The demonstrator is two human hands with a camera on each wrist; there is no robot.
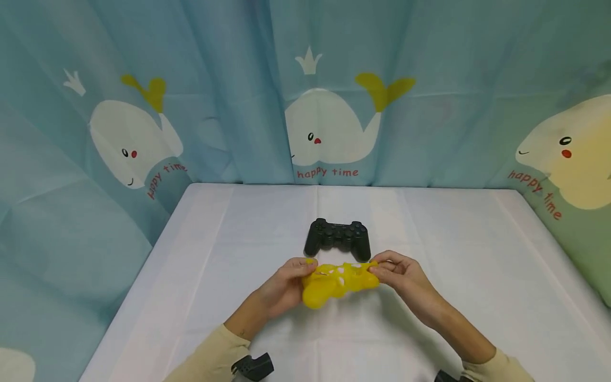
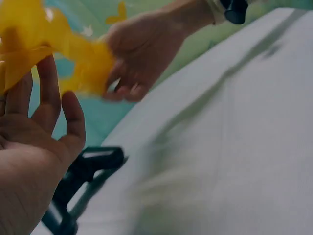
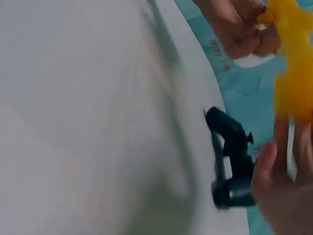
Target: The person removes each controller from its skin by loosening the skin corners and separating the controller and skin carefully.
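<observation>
A soft yellow controller cover (image 1: pixel 340 281), thin and with openings in it, is stretched between both hands above the white table. My left hand (image 1: pixel 285 289) grips its left end, with the thumb on top and fingers beneath. My right hand (image 1: pixel 406 276) pinches the opposite end between thumb and fingers. Light shows through the cover (image 2: pixel 83 54) in the left wrist view, where the left hand's (image 2: pixel 34 152) fingers reach up under it. A black game controller (image 1: pixel 338 233) lies on the table just beyond the cover, its grips toward me.
The table (image 1: pixel 238 239) has a white cloth on it. Around its back and sides hangs a blue-green curtain (image 1: pixel 238 106) printed with white whales. A black wrist device (image 1: pixel 255 367) sits by the left sleeve, and another (image 1: pixel 448 376) by the right one.
</observation>
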